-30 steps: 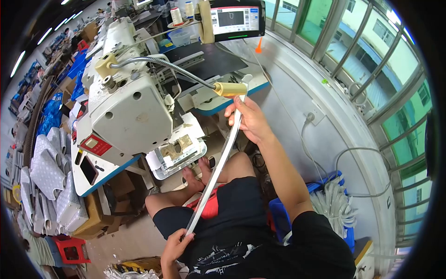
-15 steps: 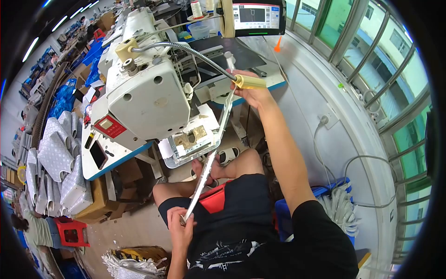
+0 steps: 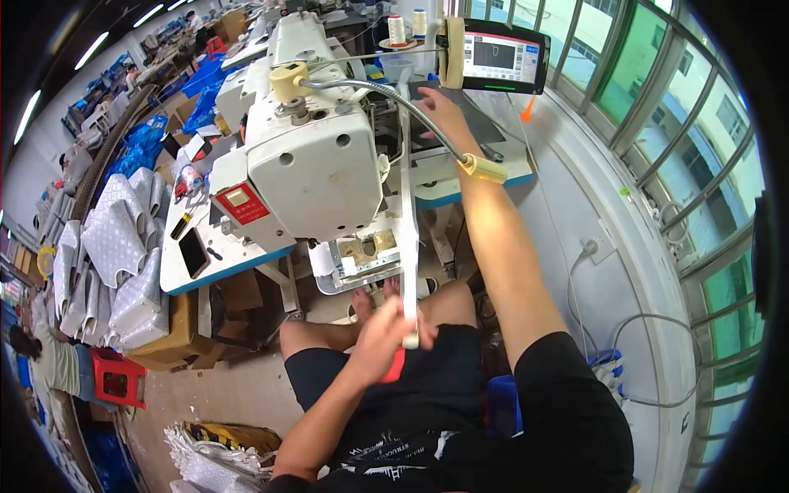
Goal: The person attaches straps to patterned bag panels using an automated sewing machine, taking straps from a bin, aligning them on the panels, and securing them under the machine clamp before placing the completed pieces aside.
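A long white strip (image 3: 408, 205) runs upward from my lap, past the sewing machine's side, toward the screen. My left hand (image 3: 380, 341) is closed round its lower end above my lap. Beyond the lamp, my right hand (image 3: 445, 117) is open, fingers apart, just right of the strip's upper part; I see no grip on it. The white sewing machine (image 3: 316, 177) stands to the left of the strip. Below its head is a clamp plate (image 3: 366, 253) with metal fittings. The yellow lamp (image 3: 485, 169) on a bendy metal neck hangs over my right forearm.
A screen (image 3: 501, 64) and thread cones (image 3: 396, 31) are at the back. On the machine table's left lies a phone (image 3: 193, 252). Silvery quilted pieces (image 3: 119, 238) are heaped at left. A windowed wall (image 3: 608, 271) with a plugged cable bounds the right. A person (image 3: 62, 370) is far left.
My left hand has risen and moved right with the strip's lower end, so the strip now stands nearly upright. My right hand has let go and reached farther back. The view has shifted left.
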